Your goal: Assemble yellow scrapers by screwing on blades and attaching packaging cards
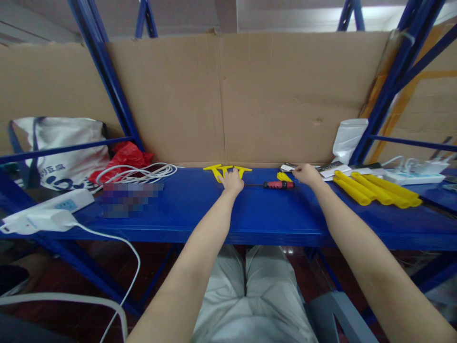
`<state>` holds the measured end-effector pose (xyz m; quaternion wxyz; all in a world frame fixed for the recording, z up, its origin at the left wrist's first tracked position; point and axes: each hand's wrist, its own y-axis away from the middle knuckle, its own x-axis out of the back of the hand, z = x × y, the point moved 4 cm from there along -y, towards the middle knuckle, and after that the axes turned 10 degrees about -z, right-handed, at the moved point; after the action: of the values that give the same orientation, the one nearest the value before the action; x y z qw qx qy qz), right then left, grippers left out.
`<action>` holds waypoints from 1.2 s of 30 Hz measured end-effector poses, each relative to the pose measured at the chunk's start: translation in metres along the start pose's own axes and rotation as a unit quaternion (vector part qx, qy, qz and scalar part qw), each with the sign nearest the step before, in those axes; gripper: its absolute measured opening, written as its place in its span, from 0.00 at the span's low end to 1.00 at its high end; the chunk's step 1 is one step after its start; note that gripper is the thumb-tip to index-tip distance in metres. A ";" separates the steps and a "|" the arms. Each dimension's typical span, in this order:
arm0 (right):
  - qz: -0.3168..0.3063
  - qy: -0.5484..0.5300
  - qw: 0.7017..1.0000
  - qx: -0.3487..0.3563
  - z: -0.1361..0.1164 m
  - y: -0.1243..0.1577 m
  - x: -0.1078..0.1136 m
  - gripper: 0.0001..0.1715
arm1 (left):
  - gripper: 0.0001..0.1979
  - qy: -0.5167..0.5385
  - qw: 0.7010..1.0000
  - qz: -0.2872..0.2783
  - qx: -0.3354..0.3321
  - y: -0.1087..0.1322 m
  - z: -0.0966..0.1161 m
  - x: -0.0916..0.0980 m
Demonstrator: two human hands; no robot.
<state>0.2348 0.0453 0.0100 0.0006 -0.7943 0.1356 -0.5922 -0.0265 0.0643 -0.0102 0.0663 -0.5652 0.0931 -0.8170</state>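
1. The left hand [232, 181] lies palm down, fingers spread and loose, on the yellow T-shaped pieces [227, 170] at 12 o'clock on the blue shelf [200, 214], hard against the cardboard wall [221, 100]
2. The right hand [306, 174] rests at 1 o'clock, fingertips beside the small yellow piece [283, 176] and the leaflets [330, 167]; I cannot tell whether it pinches anything
3. The T-pieces look like thin, stiff, light plastic, likely slick on the painted shelf; pinching a stem or crossbar should serve best
4. The red-handled screwdriver [279, 185] lies between the hands, just at 3 o'clock of the left one, and could roll if nudged
5. Long yellow bars [374, 189] and a power strip [414, 177] sit at 2 o'clock; a coiled white cable [143, 172] and red bag [125, 155] at 10 o'clock, well apart
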 end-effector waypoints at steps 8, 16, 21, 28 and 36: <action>0.007 -0.027 0.996 0.089 -0.005 -0.007 -0.008 0.14 | 0.13 0.138 0.988 0.030 -0.062 0.002 0.012 0.000; -0.059 -0.268 0.955 0.112 -0.015 -0.009 -0.023 0.08 | 0.12 0.320 0.942 0.071 -0.076 -0.012 0.011 -0.006; -0.080 -0.357 0.926 0.091 -0.021 -0.004 -0.023 0.07 | 0.12 0.460 0.882 0.054 -0.087 -0.012 0.016 -0.005; -0.101 -0.597 0.794 0.050 -0.024 0.006 -0.014 0.05 | 0.09 0.573 0.808 -0.028 -0.136 0.001 0.033 0.000; -0.067 -0.662 0.746 0.010 -0.019 0.003 -0.012 0.06 | 0.07 0.609 0.772 -0.067 -0.170 0.005 0.036 0.002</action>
<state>0.2135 0.0475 0.0041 0.0578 -0.9940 0.0415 0.0825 0.0070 0.0564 0.0027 -0.1560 0.0443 0.2137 -0.9633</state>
